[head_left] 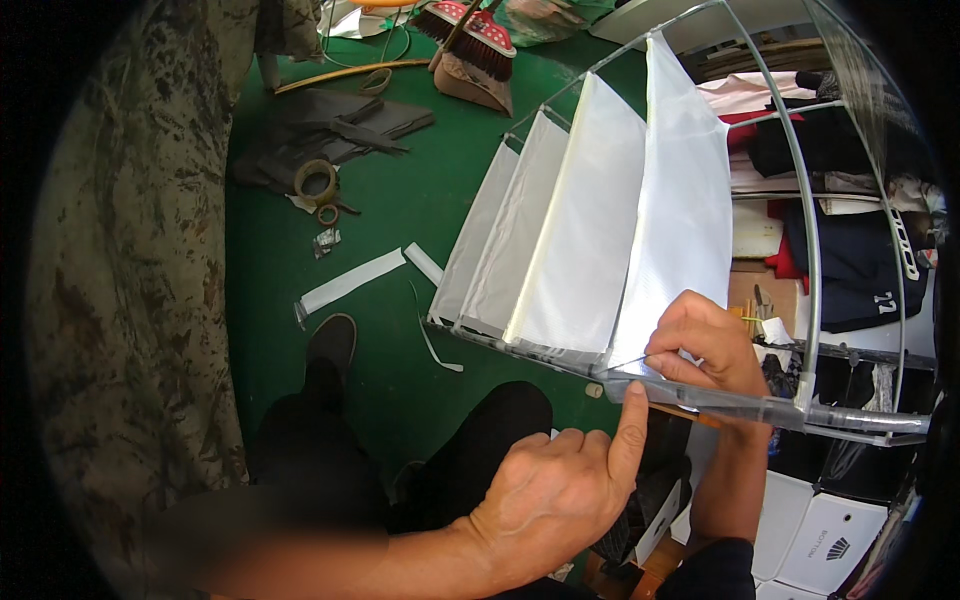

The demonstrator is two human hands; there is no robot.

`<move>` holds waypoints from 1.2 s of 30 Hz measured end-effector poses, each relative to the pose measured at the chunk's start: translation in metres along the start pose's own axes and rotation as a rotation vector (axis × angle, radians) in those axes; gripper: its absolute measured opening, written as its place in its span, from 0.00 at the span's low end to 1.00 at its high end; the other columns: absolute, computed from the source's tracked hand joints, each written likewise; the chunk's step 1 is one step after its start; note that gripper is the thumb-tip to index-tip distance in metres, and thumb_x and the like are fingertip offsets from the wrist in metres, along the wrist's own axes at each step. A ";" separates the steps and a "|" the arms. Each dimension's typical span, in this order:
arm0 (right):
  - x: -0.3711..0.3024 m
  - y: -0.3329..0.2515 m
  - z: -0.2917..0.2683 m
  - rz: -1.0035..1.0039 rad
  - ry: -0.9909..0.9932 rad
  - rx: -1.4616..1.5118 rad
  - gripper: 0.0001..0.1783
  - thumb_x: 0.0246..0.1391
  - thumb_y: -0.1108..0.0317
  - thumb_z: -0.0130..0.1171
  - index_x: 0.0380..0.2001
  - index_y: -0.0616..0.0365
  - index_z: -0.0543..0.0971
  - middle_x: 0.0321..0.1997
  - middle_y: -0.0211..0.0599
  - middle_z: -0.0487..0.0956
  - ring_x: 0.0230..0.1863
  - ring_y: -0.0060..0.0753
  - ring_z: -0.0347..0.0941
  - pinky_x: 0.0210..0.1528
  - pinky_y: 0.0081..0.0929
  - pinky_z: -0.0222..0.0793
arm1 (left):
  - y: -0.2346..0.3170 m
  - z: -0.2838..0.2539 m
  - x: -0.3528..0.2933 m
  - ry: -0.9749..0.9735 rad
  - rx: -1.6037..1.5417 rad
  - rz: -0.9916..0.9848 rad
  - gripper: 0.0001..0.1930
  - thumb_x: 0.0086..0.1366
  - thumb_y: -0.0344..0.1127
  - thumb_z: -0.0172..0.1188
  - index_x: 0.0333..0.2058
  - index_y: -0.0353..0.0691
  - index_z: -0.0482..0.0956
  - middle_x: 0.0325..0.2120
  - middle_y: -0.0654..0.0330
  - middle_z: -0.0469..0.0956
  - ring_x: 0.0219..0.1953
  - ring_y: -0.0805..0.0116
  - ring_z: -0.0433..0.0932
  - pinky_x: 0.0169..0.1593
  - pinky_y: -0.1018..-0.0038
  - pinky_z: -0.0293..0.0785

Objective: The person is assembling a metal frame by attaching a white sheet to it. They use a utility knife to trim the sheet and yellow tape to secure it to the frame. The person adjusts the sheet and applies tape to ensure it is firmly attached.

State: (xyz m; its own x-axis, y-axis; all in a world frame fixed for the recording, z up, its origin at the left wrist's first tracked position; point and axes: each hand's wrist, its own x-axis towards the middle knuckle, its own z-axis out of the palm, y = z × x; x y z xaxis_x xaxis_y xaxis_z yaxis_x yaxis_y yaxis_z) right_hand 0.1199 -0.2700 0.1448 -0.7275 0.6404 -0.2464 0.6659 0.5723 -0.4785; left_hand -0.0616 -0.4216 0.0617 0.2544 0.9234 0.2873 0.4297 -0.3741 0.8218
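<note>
A tilted rack of grey metal tubes holds white fabric shelves (580,215). Its lower tube (740,403) is wrapped in a grey, shiny film and runs across in front of me. My left hand (560,490) has its index finger stretched out, the tip pressing on this tube. The other left fingers are curled, and their inner side is hidden. Just beyond the tube, my right hand (705,345) is closed in a pinch. Between its thumb and finger is a thin dark strip (632,361), lying against the white fabric; its exact kind is too small to tell.
On the green floor (390,220) lie white strips (350,282), a tape roll (316,182) and dark folded sheeting (320,130). A brush and dustpan (472,58) stand at the back. Camouflage cloth (140,280) hangs left. Clothes (850,265) and white boxes (830,535) crowd the right.
</note>
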 end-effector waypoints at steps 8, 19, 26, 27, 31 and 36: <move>-0.002 -0.009 -0.003 0.057 0.010 0.047 0.04 0.54 0.76 0.69 0.30 0.63 0.82 0.30 0.33 0.77 0.30 0.28 0.72 0.31 0.28 0.65 | 0.000 -0.006 0.006 0.094 -0.032 -0.025 0.39 0.52 0.38 0.76 0.60 0.27 0.74 0.24 0.58 0.76 0.24 0.60 0.78 0.27 0.67 0.75; -0.079 -0.005 0.118 0.369 0.930 0.726 0.05 0.68 0.71 0.61 0.39 0.60 0.76 0.35 0.33 0.82 0.28 0.18 0.74 0.30 0.17 0.67 | -0.020 -0.011 0.036 0.154 -0.019 -0.075 0.35 0.49 0.22 0.75 0.58 0.37 0.74 0.52 0.50 0.81 0.55 0.47 0.79 0.54 0.59 0.79; -0.064 -0.039 0.186 0.084 1.099 1.067 0.10 0.74 0.67 0.54 0.47 0.64 0.70 0.60 0.61 0.80 0.40 0.36 0.84 0.32 0.23 0.79 | -0.018 0.007 0.031 0.241 0.091 -0.037 0.25 0.52 0.26 0.74 0.51 0.39 0.80 0.43 0.51 0.85 0.45 0.49 0.85 0.45 0.60 0.83; -0.060 -0.042 0.192 0.083 1.080 1.122 0.10 0.74 0.67 0.53 0.48 0.65 0.71 0.63 0.62 0.77 0.43 0.37 0.85 0.35 0.25 0.82 | -0.019 0.009 0.029 0.242 0.117 -0.050 0.25 0.53 0.26 0.74 0.52 0.39 0.80 0.43 0.51 0.86 0.44 0.49 0.86 0.45 0.60 0.83; -0.058 -0.039 0.211 -0.028 1.067 1.169 0.11 0.76 0.67 0.50 0.51 0.65 0.68 0.69 0.66 0.72 0.48 0.40 0.85 0.39 0.28 0.84 | -0.016 0.018 0.027 0.244 0.138 -0.094 0.24 0.55 0.25 0.74 0.52 0.39 0.81 0.41 0.52 0.87 0.41 0.49 0.87 0.43 0.61 0.84; -0.064 -0.037 0.221 -0.049 1.012 1.370 0.10 0.77 0.68 0.48 0.52 0.64 0.68 0.70 0.61 0.73 0.47 0.37 0.85 0.42 0.27 0.82 | -0.017 0.031 0.024 0.293 0.147 -0.093 0.20 0.56 0.24 0.74 0.48 0.36 0.83 0.38 0.51 0.87 0.39 0.51 0.87 0.43 0.64 0.83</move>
State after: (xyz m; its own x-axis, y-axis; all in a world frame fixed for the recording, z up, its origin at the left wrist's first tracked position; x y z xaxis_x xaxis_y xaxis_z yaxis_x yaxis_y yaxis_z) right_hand 0.1049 -0.4457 -0.0081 0.0068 0.9922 0.1247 -0.3652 0.1186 -0.9233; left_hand -0.0357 -0.3956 0.0395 -0.0428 0.9316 0.3609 0.5652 -0.2753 0.7777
